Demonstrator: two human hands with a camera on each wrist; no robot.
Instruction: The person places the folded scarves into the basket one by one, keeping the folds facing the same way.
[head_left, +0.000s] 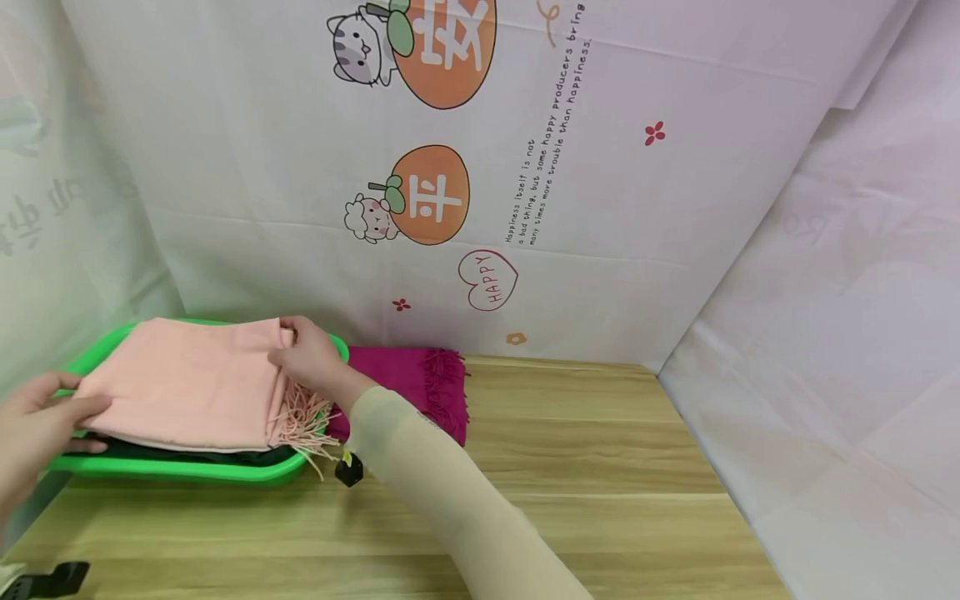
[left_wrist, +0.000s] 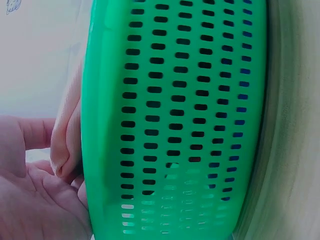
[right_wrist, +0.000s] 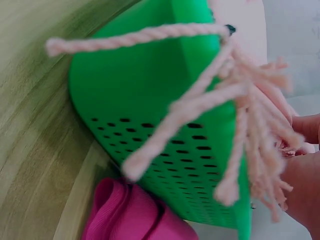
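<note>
A folded pink scarf (head_left: pixel 187 383) with a twisted fringe (head_left: pixel 303 417) lies over the top of a green plastic basket (head_left: pixel 172 471). My left hand (head_left: pixel 48 417) grips its left edge, thumb above and fingers beneath, as the left wrist view also shows beside the basket's perforated wall (left_wrist: pixel 175 110). At the far right corner my right hand (head_left: pixel 311 354) pinches the scarf just above the fringe. In the right wrist view the fringe strands (right_wrist: pixel 200 100) hang over the basket rim. Dark cloth (head_left: pixel 195 452) shows under the scarf inside the basket.
A folded magenta scarf (head_left: pixel 405 379) with a fringe lies on the wooden table (head_left: pixel 570 467), right of the basket and close against it. Printed white cloth (head_left: pixel 600 250) hangs behind the table and along both sides.
</note>
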